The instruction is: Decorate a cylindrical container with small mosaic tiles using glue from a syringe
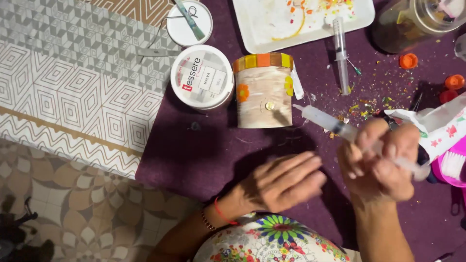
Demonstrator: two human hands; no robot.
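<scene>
My right hand (381, 162) grips a clear plastic syringe (326, 120) whose tip points up-left toward a wooden cylinder (263, 94). The cylinder lies on its side on a purple cloth (194, 155), with a band of orange and yellow tiles at its top, an orange flower on the left and a small drop of glue in the middle. My left hand (286, 182) rests flat on the cloth just below the cylinder, fingers together and extended, holding nothing. A red cord is around the left wrist.
A white lidded tub (202, 76) sits left of the cylinder, a smaller white lid (189, 22) with a tool above it. A white tray (301, 22) with coloured chips lies at the back, a second syringe (341, 51) beside it. Orange caps (408, 60), a glass jar (412, 22) and a pink container (451, 167) stand at right.
</scene>
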